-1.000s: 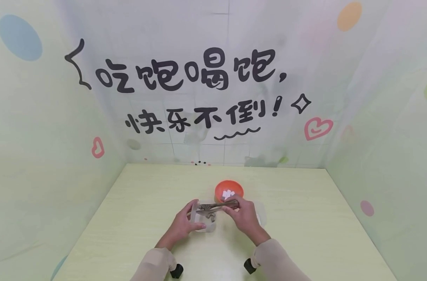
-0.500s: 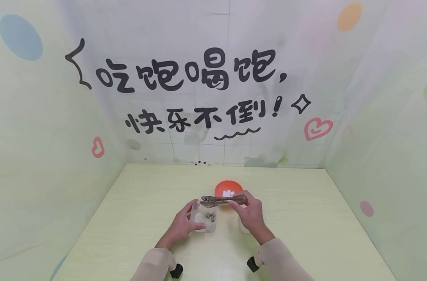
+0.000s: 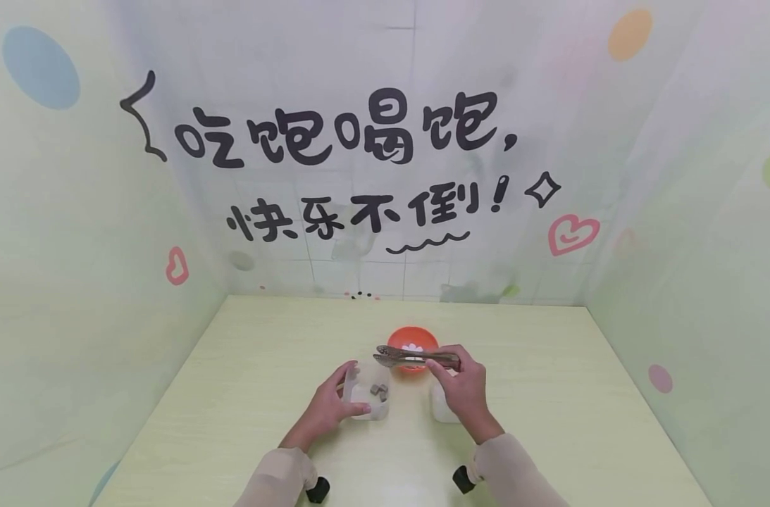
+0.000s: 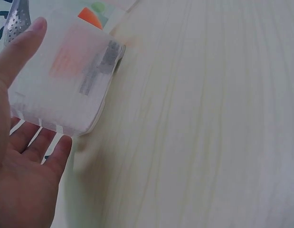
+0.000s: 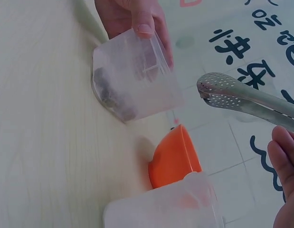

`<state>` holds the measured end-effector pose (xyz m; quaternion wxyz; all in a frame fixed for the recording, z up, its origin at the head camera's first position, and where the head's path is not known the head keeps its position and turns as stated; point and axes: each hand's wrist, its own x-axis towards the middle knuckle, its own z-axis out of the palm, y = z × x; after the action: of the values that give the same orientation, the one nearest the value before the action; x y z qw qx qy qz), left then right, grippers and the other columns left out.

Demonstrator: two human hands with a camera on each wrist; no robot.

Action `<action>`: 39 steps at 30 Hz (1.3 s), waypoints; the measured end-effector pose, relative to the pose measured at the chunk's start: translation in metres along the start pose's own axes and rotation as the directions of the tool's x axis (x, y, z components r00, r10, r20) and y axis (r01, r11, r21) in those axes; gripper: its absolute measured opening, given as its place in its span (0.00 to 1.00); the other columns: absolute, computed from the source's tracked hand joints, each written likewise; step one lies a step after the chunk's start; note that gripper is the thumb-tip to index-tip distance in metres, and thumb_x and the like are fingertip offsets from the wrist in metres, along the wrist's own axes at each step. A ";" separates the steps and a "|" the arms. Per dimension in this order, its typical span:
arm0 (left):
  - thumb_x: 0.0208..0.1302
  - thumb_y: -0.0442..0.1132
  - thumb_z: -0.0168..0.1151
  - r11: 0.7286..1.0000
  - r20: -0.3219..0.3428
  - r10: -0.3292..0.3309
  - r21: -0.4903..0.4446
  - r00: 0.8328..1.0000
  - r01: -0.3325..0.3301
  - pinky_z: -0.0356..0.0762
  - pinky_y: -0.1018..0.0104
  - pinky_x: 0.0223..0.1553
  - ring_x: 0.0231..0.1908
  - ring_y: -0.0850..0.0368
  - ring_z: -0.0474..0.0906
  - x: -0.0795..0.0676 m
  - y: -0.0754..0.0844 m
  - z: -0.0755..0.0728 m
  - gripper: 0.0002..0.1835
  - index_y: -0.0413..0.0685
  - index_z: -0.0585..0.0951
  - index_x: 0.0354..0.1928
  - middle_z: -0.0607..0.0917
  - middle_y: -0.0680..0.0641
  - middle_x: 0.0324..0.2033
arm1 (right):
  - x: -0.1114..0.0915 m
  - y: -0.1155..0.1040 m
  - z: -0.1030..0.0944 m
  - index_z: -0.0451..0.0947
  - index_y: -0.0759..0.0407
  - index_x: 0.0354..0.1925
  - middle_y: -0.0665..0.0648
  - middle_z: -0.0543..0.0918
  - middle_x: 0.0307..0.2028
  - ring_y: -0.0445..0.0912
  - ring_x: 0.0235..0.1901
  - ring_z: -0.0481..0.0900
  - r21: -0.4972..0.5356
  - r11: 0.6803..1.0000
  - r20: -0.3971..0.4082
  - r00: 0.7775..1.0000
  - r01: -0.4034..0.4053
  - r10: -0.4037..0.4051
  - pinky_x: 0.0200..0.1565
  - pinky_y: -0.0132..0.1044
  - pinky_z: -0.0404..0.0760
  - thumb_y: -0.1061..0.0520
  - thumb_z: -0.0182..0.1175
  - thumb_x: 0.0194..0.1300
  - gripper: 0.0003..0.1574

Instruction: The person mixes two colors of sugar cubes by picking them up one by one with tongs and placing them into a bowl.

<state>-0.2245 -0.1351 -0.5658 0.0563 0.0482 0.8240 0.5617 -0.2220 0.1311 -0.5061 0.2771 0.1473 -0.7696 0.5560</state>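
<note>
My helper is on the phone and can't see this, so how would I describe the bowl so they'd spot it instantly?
Below the black lettering is a pale table; look midway across, toward its far side. Just beyond two translucent boxes stands a round bowl, partly hidden in the head view by tongs. It's the only bright orange thing on the table, with white pieces inside.

The head view is softly, evenly lit; the 2 wrist views look dimmer, with diffuse shadows (image 4: 94, 166) on the table (image 4: 199, 118).
</note>
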 end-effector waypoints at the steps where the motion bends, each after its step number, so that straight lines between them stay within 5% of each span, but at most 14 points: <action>1: 0.45 0.41 0.80 1.000 0.000 -0.001 0.000 1.000 0.001 0.68 0.46 0.61 0.64 0.35 0.64 0.000 0.000 0.000 0.53 0.50 0.61 0.73 0.64 0.38 0.69 | 0.000 0.001 -0.001 0.81 0.59 0.38 0.51 0.87 0.31 0.42 0.29 0.85 -0.006 1.000 -0.007 1.000 0.000 0.000 0.24 0.33 0.80 0.64 0.73 0.53 0.13; 17: 0.45 0.41 0.80 1.000 0.004 0.004 -0.008 1.000 -0.004 0.69 0.47 0.61 0.65 0.35 0.64 0.001 -0.002 0.001 0.52 0.49 0.61 0.73 0.64 0.38 0.69 | 0.000 0.016 -0.012 0.80 0.61 0.37 0.54 0.87 0.30 0.43 0.29 0.85 -0.036 0.999 -0.061 0.997 0.038 -0.040 0.21 0.30 0.77 0.66 0.72 0.53 0.13; 25: 0.46 0.42 0.79 1.000 0.008 -0.008 0.003 1.000 0.008 0.69 0.45 0.61 0.65 0.35 0.64 0.001 -0.003 0.001 0.52 0.51 0.60 0.73 0.64 0.39 0.69 | 0.003 0.020 -0.014 0.79 0.61 0.38 0.54 0.88 0.32 0.44 0.30 0.85 -0.084 0.996 -0.066 0.997 0.027 -0.032 0.24 0.37 0.80 0.67 0.72 0.54 0.14; 31: 0.46 0.44 0.80 1.000 0.001 -0.021 0.014 1.000 0.021 0.68 0.44 0.61 0.65 0.35 0.64 0.000 -0.002 0.002 0.52 0.52 0.61 0.73 0.64 0.40 0.69 | 0.002 0.021 -0.014 0.79 0.61 0.38 0.55 0.88 0.32 0.45 0.30 0.86 -0.100 0.995 -0.081 0.996 0.023 -0.032 0.23 0.30 0.77 0.67 0.72 0.53 0.14; 39: 0.46 0.42 0.79 1.000 0.000 -0.009 0.006 1.000 0.009 0.68 0.45 0.62 0.65 0.35 0.63 0.001 -0.003 0.001 0.52 0.51 0.61 0.73 0.64 0.39 0.69 | 0.002 0.023 -0.013 0.80 0.62 0.39 0.52 0.87 0.33 0.45 0.31 0.85 -0.100 0.995 -0.092 0.995 0.015 -0.024 0.33 0.30 0.83 0.64 0.73 0.53 0.15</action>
<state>-0.2252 -0.1350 -0.5693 0.0589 0.0446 0.8260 0.5587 -0.2329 0.1513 -0.5200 0.3252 0.1147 -0.7809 0.5208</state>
